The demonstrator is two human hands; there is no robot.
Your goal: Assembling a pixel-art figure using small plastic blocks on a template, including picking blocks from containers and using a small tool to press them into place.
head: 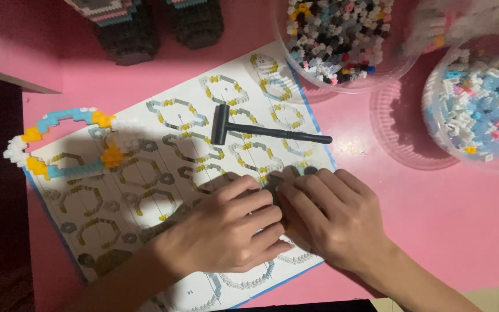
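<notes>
Both hands meet over a printed instruction sheet (145,190) on a pink table (434,219). The left hand (226,228) and right hand (333,222) lie knuckle-up, fingertips pressed together around a small dark grey block piece (272,184). The piece sits right at the tips of both sets of fingers, between them and mostly hidden, so its shape and long axis cannot be told. Both hands are curled closed on it; neither is nearer than the other.

Just beyond the fingertips, away from the person, lies a small black hammer (261,132), its handle running left to right, head toward the left hand's side. Farther to the left of the left hand rests a curved chain of blue, yellow and white blocks (59,130), partly on the sheet. Beyond the right hand stand two clear tubs, one of mixed-colour blocks (342,29), one of mostly blue and white blocks (480,110). A dark block-built model (128,29) stands at the far edge.
</notes>
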